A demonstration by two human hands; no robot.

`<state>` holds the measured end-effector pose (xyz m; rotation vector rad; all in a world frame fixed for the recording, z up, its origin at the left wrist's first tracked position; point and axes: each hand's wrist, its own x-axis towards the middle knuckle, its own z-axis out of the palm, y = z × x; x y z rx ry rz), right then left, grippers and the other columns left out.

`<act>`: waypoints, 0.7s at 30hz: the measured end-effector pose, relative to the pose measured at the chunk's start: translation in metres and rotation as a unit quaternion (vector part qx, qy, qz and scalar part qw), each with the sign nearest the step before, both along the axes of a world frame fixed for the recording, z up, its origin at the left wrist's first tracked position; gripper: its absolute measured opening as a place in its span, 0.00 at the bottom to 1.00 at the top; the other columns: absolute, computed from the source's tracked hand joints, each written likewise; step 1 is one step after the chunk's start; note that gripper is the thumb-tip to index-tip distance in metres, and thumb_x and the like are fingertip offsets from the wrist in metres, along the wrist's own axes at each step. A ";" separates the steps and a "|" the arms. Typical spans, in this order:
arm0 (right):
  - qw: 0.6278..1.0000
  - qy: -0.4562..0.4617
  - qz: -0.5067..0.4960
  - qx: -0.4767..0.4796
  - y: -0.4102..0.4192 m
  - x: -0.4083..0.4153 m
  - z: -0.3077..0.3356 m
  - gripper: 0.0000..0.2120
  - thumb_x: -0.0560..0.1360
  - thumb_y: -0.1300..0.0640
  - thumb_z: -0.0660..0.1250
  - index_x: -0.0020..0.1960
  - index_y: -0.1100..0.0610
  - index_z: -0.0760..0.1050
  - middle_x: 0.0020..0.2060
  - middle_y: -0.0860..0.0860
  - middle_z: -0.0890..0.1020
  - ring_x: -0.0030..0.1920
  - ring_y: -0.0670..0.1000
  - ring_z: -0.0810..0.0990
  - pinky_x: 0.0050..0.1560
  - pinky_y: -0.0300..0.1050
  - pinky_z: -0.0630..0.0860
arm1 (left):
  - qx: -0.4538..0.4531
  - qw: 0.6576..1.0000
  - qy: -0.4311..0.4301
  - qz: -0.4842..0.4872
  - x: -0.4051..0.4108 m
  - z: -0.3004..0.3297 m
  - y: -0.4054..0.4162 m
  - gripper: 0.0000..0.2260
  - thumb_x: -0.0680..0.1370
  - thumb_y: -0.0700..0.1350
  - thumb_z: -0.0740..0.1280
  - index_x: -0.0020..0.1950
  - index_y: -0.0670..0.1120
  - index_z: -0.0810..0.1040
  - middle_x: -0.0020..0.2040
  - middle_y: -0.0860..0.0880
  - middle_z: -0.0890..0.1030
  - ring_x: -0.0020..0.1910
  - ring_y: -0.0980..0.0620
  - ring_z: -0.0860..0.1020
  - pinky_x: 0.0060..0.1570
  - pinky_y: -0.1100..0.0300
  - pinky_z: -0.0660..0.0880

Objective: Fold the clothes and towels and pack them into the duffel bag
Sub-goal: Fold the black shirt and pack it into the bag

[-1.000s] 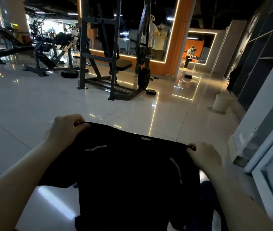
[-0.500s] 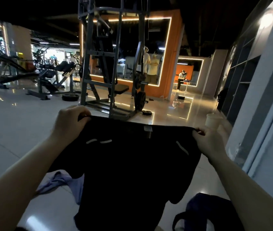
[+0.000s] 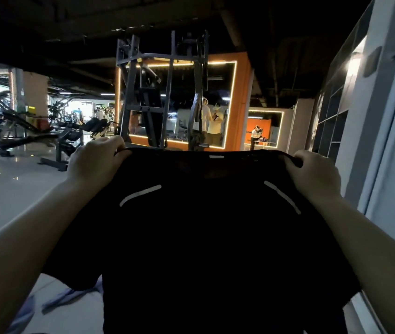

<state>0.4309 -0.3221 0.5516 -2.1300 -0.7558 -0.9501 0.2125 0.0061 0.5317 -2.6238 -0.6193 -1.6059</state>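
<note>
Since half a second ago both of my hands have lifted the black T-shirt (image 3: 206,237) higher and stretched it flatter, so it now covers the floor and the dark bundle that showed at five o'clock, and my view has tipped up toward the ceiling. My left hand (image 3: 95,162) sits at ten o'clock, fingers curled over and pinching the shirt's top edge at its left shoulder. My right hand (image 3: 312,174) sits at two o'clock, clamped the same way on the right shoulder. The shirt hangs taut between them, its collar edge with a small pale tag at twelve o'clock, two pale reflective stripes slanting below the shoulders, its body dropping to six o'clock and out of frame. A short sleeve hangs under each forearm. At seven o'clock a scrap of light blue cloth (image 3: 71,300) lies on the glossy floor (image 3: 10,194), partly hidden by the left sleeve. Beyond the shirt, at twelve o'clock, stands a grey weight machine (image 3: 162,100) before an orange-framed mirror (image 3: 215,104).
</note>
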 end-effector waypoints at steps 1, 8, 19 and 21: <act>1.000 0.013 0.003 -0.009 0.004 0.006 -0.001 0.19 0.79 0.40 0.58 0.43 0.55 0.74 0.34 0.50 0.75 0.36 0.50 0.72 0.36 0.42 0.63 | -0.008 1.000 0.025 -0.002 0.003 -0.001 0.004 0.11 0.78 0.52 0.66 0.48 0.45 0.77 0.46 0.44 0.80 0.45 0.41 0.78 0.40 0.54 0.67; 0.977 0.176 -0.024 -0.119 0.060 0.077 -0.119 0.24 0.76 0.37 0.59 0.42 0.58 0.77 0.36 0.53 0.77 0.42 0.55 0.75 0.40 0.48 0.70 | -0.130 0.961 0.244 -0.018 0.069 -0.094 0.062 0.08 0.79 0.51 0.64 0.44 0.48 0.73 0.42 0.47 0.75 0.43 0.47 0.74 0.41 0.56 0.66; 0.827 0.436 -0.061 -0.348 0.155 0.187 -0.452 0.23 0.78 0.36 0.56 0.36 0.53 0.73 0.36 0.53 0.78 0.36 0.53 0.74 0.32 0.42 0.67 | -0.241 0.830 0.503 0.007 0.199 -0.439 0.149 0.12 0.79 0.51 0.64 0.49 0.43 0.78 0.50 0.38 0.81 0.47 0.40 0.79 0.43 0.52 0.71; 0.814 0.451 -0.063 -0.360 0.175 0.204 -0.496 0.23 0.78 0.38 0.57 0.40 0.56 0.76 0.38 0.54 0.78 0.39 0.56 0.75 0.36 0.45 0.69 | -0.248 0.814 0.524 0.023 0.220 -0.485 0.160 0.12 0.78 0.52 0.65 0.50 0.44 0.80 0.52 0.39 0.81 0.49 0.40 0.79 0.41 0.54 0.68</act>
